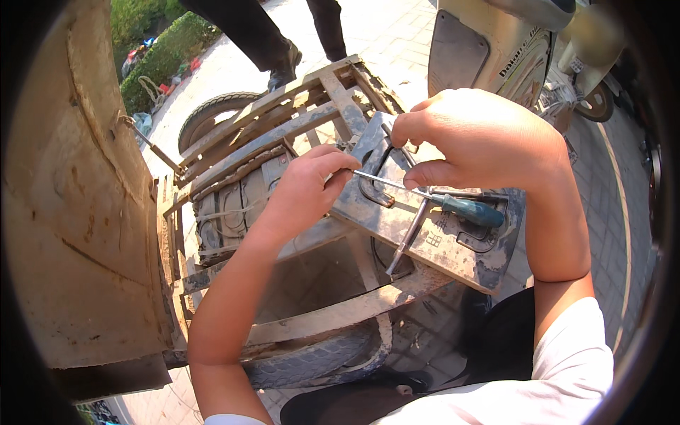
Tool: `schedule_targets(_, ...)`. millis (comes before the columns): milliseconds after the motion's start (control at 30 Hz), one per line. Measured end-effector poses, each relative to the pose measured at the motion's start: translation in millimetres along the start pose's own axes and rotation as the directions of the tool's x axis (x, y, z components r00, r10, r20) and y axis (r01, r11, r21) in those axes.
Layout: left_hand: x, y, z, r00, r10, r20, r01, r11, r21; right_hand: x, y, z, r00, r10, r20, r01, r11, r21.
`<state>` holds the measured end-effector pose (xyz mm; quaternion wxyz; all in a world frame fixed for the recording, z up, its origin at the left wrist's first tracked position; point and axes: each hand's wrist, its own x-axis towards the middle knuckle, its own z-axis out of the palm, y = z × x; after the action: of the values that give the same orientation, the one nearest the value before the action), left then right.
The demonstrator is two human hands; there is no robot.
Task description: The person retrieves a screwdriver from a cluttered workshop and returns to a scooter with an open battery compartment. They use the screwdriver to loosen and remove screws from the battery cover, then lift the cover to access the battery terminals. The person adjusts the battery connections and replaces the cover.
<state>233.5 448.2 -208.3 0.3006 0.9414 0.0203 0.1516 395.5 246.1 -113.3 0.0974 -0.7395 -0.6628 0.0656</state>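
Observation:
My left hand [312, 183] is pinched at the metal tip of a screwdriver [473, 210] with a teal handle. Its shaft slants across a dusty grey metal panel [460, 251]. Over that panel hovers my right hand [489, 138], thumb and index finger apart, the thumb close to the shaft. A dark thin bar [407, 154] passes beside the index fingertip; whether that finger touches it is unclear. Under the screwdriver lies a metal T-shaped wrench [407, 241]. A bent dark metal hook [375, 195] lies beside the shaft.
The panel rests on a rusty metal frame [312, 315] holding wired battery blocks [237, 205]. Tyres [308, 361] show below and behind it. A large rusty sheet [85, 212] rises at left. Another person's legs [244, 32] stand beyond; a pale scooter [489, 49] is at far right.

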Motion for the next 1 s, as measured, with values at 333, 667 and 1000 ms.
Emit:
schedule_targets(333,16,-7,24,0.989,0.139,-0.055,-0.129,0.981,0.146,-17,2,-7,0.989,-0.064,-0.135,0.067,0.998,0.02)
schedule_targets(667,-102,-131,-78,0.842,-0.54,-0.018,0.436,0.659,0.613,-11,1,-7,0.988,-0.12,-0.094,0.12,0.993,-0.012)
schedule_targets(1000,-75,-178,-56,0.842,-0.423,-0.336,0.539,0.69,0.483,-7,-11,-9,0.998,-0.053,-0.027,0.053,0.999,-0.01)
